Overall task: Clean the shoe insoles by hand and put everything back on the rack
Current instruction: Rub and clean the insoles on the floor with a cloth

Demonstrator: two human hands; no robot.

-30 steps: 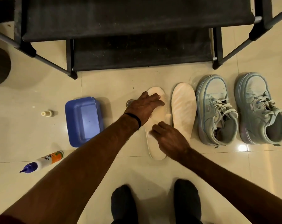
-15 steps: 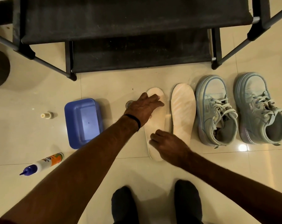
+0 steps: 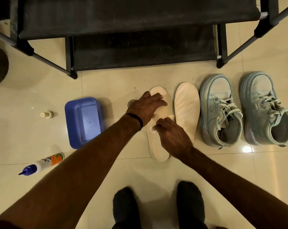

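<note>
Cream foam insole (image 3: 158, 146) pressed flat on tiled floor (image 3: 24, 96) by both hands.
Left hand (image 3: 145, 108) is laid over the insole's toe end, fingers spread and straight; right hand (image 3: 172, 135) is set on its middle, fingers curled, whether anything is pinched cannot be told. Second cream insole (image 3: 187, 111) is laid just beside on the right, then two pale blue lace-up sneakers (image 3: 220, 109) (image 3: 265, 109). Black fabric shoe rack (image 3: 140, 47) is seen beyond. Blue plastic rectangular tub (image 3: 84, 121), small cream cap (image 3: 46, 114) and white glue bottle with blue nozzle (image 3: 42, 163) are seen left.
</note>
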